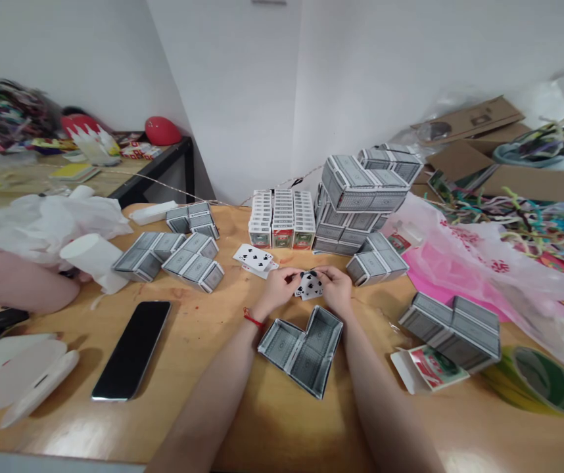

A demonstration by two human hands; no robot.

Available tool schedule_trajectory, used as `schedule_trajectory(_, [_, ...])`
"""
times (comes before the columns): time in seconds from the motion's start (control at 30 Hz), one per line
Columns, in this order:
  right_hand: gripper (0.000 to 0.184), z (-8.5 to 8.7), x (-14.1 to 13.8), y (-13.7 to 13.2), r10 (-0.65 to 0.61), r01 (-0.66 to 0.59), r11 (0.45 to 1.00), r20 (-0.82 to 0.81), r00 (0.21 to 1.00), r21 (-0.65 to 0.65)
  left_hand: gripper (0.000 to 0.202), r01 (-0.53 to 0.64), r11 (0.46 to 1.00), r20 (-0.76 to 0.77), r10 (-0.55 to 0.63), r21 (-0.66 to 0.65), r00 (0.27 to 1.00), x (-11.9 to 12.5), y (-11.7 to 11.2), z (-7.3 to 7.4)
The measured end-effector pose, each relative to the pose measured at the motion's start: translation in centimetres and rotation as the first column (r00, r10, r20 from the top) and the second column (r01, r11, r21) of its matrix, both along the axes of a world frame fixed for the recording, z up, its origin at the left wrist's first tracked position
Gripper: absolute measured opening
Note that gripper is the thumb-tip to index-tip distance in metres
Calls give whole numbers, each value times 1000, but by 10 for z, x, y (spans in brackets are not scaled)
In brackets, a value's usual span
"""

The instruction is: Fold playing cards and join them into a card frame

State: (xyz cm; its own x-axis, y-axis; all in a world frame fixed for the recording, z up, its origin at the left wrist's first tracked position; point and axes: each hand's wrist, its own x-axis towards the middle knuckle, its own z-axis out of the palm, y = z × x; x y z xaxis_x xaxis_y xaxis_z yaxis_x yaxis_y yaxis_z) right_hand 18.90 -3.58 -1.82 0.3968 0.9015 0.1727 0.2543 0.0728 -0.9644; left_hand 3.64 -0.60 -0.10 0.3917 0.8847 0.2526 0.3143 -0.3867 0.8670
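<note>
Between my two hands a pair of playing cards (310, 285), black spades face up, is pinched by the fingertips. My left hand (282, 289), with a red string on its wrist, grips the cards' left side. On their right side, my right hand (335, 286) is closed on them too. Nearer to me, between my forearms, lies an open heart-shaped box (306, 348) made of grey-backed cards, its hollow facing up. Just left of my left hand, a few loose cards (255, 258) rest face up on the wooden table (198, 368).
Boxed card decks (282, 220) stand in rows at the back, beside a tall stack of card-made blocks (361, 190). More such blocks (193, 259) sit at left and right (452, 328). A phone (133, 349), a tape roll (541, 381) and an open card box (432, 368) lie nearer.
</note>
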Motion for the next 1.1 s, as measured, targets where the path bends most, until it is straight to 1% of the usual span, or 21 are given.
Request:
schedule_trajectory(0.2, [17, 2, 1, 0, -6, 6, 1000, 6, 1000, 5, 24, 5, 1000, -7, -5, -7, 1000, 0, -1, 3])
schedule_trajectory(0.4, [18, 3, 1, -1, -20, 20, 1000, 10, 1000, 0, 23, -61, 997, -1, 61, -45, 998, 0, -1, 6])
schedule_trajectory(0.53, [19, 4, 0, -2, -5, 5, 1000, 23, 1000, -9, 23, -80, 995, -15, 79, -62, 997, 0, 0, 5])
schedule_trajectory(0.6, [19, 3, 0, -2, -2, 3, 1000, 27, 1000, -20, 23, -74, 995, -21, 72, -71, 997, -1, 1, 4])
schedule_trajectory(0.83, [20, 0, 3, 0, 20, -19, 998, 12, 1000, -53, 25, 6, 995, -19, -8, -102, 1000, -5, 4, 2])
schedule_trajectory(0.97, [21, -1, 3, 0, 35, -34, 998, 18, 999, -52, 24, 8, 994, 3, -8, -106, 1000, -5, 3, 0])
schedule_trajectory(1.1, [20, 0, 2, 0, 60, -59, 998, 46, 997, -37, 18, -26, 997, 6, 27, -66, 1000, -3, 3, 0])
